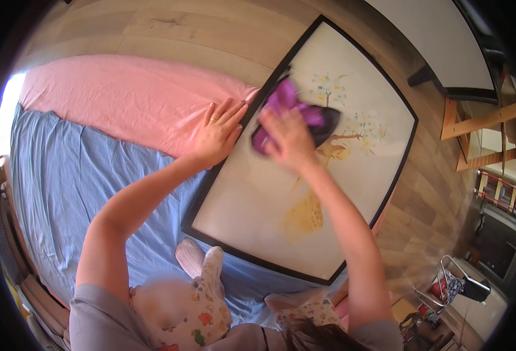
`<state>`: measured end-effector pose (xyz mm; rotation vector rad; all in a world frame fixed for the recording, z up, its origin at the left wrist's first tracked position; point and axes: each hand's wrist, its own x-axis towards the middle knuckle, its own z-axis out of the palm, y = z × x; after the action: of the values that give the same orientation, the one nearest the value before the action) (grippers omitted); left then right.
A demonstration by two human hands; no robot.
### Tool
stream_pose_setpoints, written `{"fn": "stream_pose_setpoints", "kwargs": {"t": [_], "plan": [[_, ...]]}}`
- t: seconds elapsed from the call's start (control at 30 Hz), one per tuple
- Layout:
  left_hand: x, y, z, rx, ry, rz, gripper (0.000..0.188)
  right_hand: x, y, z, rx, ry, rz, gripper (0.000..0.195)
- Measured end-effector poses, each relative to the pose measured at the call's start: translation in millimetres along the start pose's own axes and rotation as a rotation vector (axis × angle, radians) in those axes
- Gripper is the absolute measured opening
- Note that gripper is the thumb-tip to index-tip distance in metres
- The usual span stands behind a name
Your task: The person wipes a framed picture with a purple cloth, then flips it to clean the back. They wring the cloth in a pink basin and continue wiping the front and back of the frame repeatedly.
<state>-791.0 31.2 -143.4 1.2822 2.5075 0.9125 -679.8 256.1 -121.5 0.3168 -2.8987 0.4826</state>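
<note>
A framed picture (258, 206) with a black frame lies flat, showing a painted branch with pale blossoms and yellow patches. My right hand (288, 136), blurred, presses a purple and dark cloth (284, 96) against its upper left part. The hand covers part of the cloth. My left hand (220, 131), wearing a ring, rests flat with fingers spread beside the frame's left edge, over the pink sheet (135, 96). Whether its thumb touches the frame I cannot tell.
A blue sheet (78, 184) lies under the frame's lower left. A small child in patterned clothes (205, 307) sits close below the frame. Wooden floor (174, 26) surrounds the sheets. A wooden stand (481, 120) and a large black-edged panel (446, 44) stand at the right.
</note>
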Motion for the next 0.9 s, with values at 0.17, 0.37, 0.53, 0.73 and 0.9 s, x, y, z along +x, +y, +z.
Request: {"fn": "stream_pose_setpoints", "kwargs": {"t": [0.17, 0.37, 0.53, 0.73, 0.9], "plan": [[18, -7, -16, 0.088, -0.006, 0.115, 0.049, -46, -73, -19, 0.201, -0.304, -0.457, 0.063], [23, -10, -3, 0.228, -0.051, 0.147, 0.058, 10, 18, -14, 0.213, -0.307, -0.774, 0.058], [25, -9, -4, 0.193, -0.090, 0.154, 0.061, 60, 156, -31, -0.401, -0.081, -0.041, 0.069], [24, -7, -16, 0.164, -0.098, 0.148, 0.061, 55, 219, -47, -0.357, -0.011, 0.984, 0.067], [27, -5, -14, 0.119, -0.107, 0.141, 0.062, 7, 209, -27, -0.426, 0.337, 0.809, 0.049]]}}
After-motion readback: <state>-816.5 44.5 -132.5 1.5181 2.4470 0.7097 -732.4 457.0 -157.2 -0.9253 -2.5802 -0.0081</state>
